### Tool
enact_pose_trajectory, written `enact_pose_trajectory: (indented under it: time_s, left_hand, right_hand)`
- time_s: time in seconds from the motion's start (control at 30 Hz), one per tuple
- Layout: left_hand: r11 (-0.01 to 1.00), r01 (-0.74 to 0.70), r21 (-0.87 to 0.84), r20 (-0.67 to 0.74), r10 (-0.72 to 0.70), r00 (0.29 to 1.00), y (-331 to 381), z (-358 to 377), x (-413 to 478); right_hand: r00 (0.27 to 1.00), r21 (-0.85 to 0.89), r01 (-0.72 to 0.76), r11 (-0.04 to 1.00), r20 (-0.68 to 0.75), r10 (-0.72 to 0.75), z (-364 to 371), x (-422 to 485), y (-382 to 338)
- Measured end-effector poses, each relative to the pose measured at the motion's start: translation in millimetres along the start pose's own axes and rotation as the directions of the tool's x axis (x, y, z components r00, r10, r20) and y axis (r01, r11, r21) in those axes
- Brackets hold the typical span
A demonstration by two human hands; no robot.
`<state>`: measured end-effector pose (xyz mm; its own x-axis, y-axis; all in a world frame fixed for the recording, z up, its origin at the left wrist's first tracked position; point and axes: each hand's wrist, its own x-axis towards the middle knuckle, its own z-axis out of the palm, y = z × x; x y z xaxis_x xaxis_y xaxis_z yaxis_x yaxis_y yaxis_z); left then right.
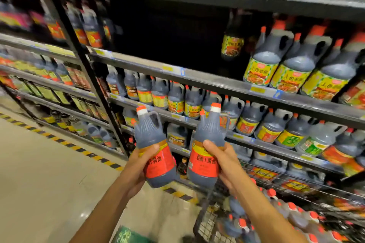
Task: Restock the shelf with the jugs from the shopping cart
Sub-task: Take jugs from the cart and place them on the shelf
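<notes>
Beige floor (39, 163) along the left edge, crossed by a yellow-and-black striped line (59, 141) at the foot of the black shelving. Left of centre, left grip (136, 167) curled round the red label of the left jug (151, 134), thumb laid across the front; dark liquid inside, white neck and orange cap on top, handle turned to the right, body leaning slightly left. Just beside it, close at the base, the right jug (209, 134) of the same kind, held near upright by the right grip (227, 163), fingers wrapped round the label from the right, thumb on the label's upper edge. Both jugs raised in front of the lower rows, above the near-left corner of the shopping cart (205, 217). Behind and higher, a dark gap on the shelf (197, 79), with blurred bottles at its left end and yellow-labelled jugs (262, 59) at its right end. Lower right, inside the wire cart, more orange-capped cart jugs (292, 213) packed close together.
</notes>
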<state>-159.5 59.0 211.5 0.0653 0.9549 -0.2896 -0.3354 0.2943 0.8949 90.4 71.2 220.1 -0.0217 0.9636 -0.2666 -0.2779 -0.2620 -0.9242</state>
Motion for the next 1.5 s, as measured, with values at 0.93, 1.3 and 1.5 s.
enact_pose_trajectory:
  time_s: [0.93,1.3,1.5]
  left_hand:
    - [0.897,-0.364,0.249,0.028,0.369,0.929,242.9,-189.9,160.2]
    - [0.535,-0.687,0.492,0.234,0.679,0.696,330.7,-164.7,242.1]
    - [0.467,-0.729,0.500,0.301,0.696,0.652,355.3,-175.6,296.0]
  right_hand:
    - [0.961,-0.090,0.260,0.961,0.117,-0.249,287.2,186.1,-69.2]
    - [0.955,-0.067,0.292,0.954,0.070,-0.287,304.5,251.4,-93.7]
    - [0.945,-0.085,0.326,0.942,-0.011,-0.328,326.7,269.5,-98.0]
